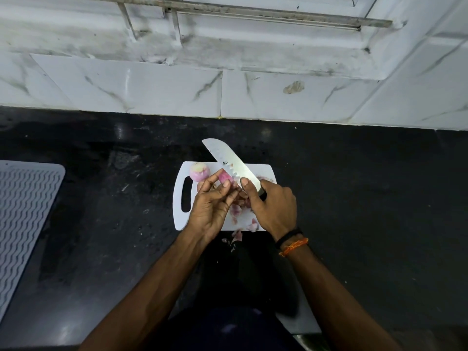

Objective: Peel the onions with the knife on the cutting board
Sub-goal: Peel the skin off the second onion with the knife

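Shiny metal knife blade (229,163), white cutting board (182,216) probably plastic, glossy black counter (354,198)

One view only, from a wide-angle camera worn on the person's head. It looks forward and steeply down onto the dark tabletop (354,186), with the white cutting board (182,219) near the middle of the frame and both forearms reaching in from the bottom edge. The tiled wall (152,87) and a window ledge fill the top, bent by the lens. The view is close, at arm's reach.
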Demonstrator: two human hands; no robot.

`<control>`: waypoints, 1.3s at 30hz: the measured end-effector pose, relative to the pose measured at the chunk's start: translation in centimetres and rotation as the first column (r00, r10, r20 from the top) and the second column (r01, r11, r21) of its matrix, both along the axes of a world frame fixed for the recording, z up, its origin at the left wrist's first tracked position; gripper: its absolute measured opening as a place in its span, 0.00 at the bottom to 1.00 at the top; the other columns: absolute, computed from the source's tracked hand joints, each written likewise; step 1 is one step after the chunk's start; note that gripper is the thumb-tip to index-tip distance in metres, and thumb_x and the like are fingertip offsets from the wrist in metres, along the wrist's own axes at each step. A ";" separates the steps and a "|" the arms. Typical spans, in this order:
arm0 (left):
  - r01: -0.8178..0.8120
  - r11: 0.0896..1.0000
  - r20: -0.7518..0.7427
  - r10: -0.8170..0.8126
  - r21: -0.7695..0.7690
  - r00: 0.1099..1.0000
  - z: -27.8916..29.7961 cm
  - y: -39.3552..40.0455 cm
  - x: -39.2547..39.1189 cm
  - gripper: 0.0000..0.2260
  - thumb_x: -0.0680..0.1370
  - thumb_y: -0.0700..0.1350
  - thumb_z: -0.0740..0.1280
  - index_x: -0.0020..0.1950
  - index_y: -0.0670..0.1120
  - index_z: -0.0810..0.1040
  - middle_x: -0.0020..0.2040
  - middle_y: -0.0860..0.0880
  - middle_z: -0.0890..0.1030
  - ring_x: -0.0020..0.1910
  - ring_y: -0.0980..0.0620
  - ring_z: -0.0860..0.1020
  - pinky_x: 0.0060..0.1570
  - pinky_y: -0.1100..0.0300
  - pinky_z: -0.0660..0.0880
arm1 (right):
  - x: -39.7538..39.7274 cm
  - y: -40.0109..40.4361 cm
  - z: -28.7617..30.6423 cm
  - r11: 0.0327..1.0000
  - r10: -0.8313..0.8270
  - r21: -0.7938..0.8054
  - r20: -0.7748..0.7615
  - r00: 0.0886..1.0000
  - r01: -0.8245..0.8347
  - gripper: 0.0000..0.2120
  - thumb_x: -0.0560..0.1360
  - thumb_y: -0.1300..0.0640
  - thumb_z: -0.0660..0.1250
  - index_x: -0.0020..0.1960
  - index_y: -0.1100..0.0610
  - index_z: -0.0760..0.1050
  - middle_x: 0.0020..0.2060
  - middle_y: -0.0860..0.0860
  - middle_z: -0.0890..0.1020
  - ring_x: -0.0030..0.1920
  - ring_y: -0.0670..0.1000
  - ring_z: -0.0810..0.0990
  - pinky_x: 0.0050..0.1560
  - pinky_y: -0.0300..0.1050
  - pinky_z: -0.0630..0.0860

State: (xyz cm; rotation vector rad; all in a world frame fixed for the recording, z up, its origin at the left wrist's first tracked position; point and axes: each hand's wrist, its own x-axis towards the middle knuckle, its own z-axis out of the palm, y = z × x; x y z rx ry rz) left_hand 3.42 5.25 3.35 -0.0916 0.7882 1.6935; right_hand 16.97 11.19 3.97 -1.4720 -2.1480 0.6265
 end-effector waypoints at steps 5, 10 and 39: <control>0.002 1.000 0.008 -0.002 -0.005 1.000 0.0 0.1 -0.1 0.19 0.71 0.33 0.69 0.62 0.40 0.77 0.59 0.39 0.82 0.57 0.42 0.82 0.56 0.50 0.81 | -0.1 -0.1 0.2 0.998 -0.053 -0.020 -0.043 0.998 0.053 0.25 0.78 0.32 0.58 0.32 0.50 0.68 0.25 0.46 0.74 0.26 0.45 0.73 0.29 0.42 0.67; 0.014 1.000 0.031 -0.014 -0.009 0.999 -0.2 0.0 -0.2 0.17 0.72 0.33 0.68 0.61 0.40 0.76 0.60 0.37 0.81 0.57 0.40 0.82 0.52 0.52 0.82 | 0.2 0.3 0.4 0.998 -0.060 -0.002 0.030 0.998 0.060 0.26 0.79 0.34 0.60 0.30 0.50 0.61 0.24 0.46 0.70 0.26 0.48 0.71 0.30 0.42 0.62; -0.055 0.991 0.099 0.067 -0.123 0.993 -0.2 0.5 0.0 0.13 0.78 0.34 0.64 0.61 0.40 0.77 0.48 0.42 0.84 0.52 0.44 0.83 0.39 0.55 0.83 | 0.5 -0.5 -0.2 0.994 0.101 -0.031 -0.032 0.994 -0.102 0.32 0.71 0.23 0.59 0.36 0.52 0.81 0.29 0.45 0.82 0.32 0.43 0.79 0.31 0.44 0.75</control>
